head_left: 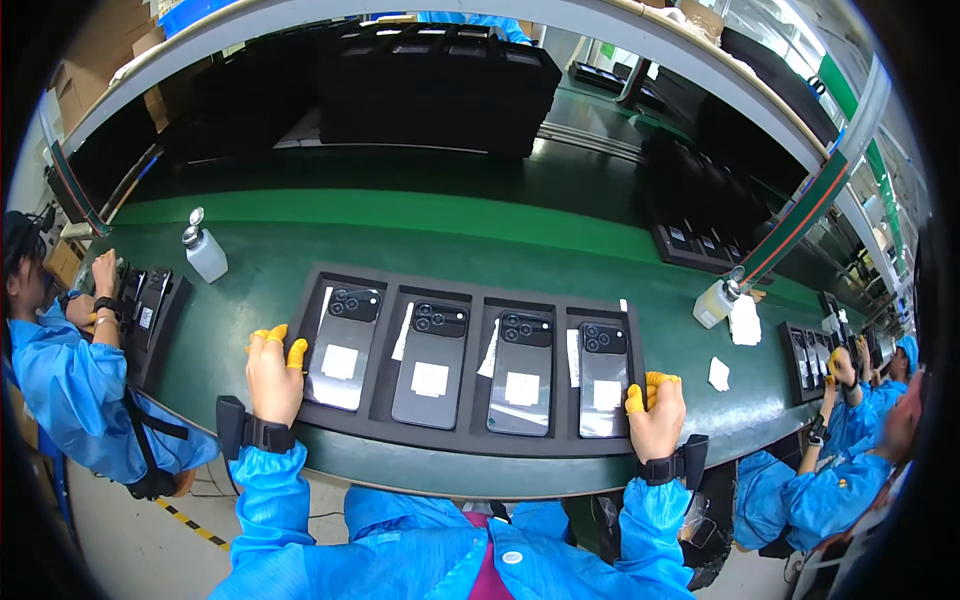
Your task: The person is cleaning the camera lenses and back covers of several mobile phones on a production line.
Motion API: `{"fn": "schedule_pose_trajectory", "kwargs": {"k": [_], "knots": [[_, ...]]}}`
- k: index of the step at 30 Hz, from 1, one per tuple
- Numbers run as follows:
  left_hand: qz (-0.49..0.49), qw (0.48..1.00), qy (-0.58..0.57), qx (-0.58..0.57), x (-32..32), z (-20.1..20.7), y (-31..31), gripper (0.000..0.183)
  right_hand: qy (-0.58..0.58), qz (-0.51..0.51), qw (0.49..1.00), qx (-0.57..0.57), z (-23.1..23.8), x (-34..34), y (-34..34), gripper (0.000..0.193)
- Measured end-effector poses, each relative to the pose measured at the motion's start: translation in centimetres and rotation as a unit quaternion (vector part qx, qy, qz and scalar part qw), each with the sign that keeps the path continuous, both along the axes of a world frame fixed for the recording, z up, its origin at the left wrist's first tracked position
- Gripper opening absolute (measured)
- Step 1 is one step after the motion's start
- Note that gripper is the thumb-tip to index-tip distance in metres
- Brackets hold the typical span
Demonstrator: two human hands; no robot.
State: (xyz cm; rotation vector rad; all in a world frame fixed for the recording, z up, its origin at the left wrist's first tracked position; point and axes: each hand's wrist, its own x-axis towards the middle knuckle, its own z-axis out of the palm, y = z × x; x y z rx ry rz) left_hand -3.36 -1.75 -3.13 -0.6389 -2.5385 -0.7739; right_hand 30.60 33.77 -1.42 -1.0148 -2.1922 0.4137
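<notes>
A black foam tray (383, 380) lies on the bench in front of me, its compartments holding several dark smartphones backs up, such as the left one (343, 350) and the right one (604, 375). Each phone has a triple-lens camera block and a white label; white slips stick out beside them. My left hand (272, 380), with yellow finger cots, is at the tray's left edge, fingers curled and thumb against the side. At the right edge, my right hand (657, 412) grips likewise, thumb at the rim and fingers bent. The undersides of both hands are hidden.
White pump bottles stand left (205, 250) and right (716, 302). White wipes (745, 320) lie by the right one. Beyond the green bench (450, 245), black trays (430, 100) are stacked. Co-workers in blue sit at both sides with trays (160, 325). A post (800, 220) rises at right.
</notes>
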Motion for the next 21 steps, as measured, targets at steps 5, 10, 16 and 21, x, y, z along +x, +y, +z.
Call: {"fn": "schedule_pose_trajectory", "kwargs": {"k": [5,10,16,21], "knots": [[-0.002,0.996,0.007,0.087,4.7,1.3,-2.0,0.032,0.05,-0.007,0.996,0.069,1.9,2.6,-0.8,0.025],[-0.007,0.994,0.005,0.108,5.3,1.4,0.1,0.029,0.046,-0.021,0.994,0.097,1.1,2.6,0.4,0.025],[-0.01,0.995,0.005,0.099,5.0,0.5,-0.1,0.026,0.083,-0.005,0.995,0.059,-0.2,2.4,0.5,0.027],[-0.008,0.992,-0.019,0.128,5.1,0.2,0.2,0.027,0.08,-0.002,0.995,0.057,-0.1,2.5,0.7,0.028]]}}
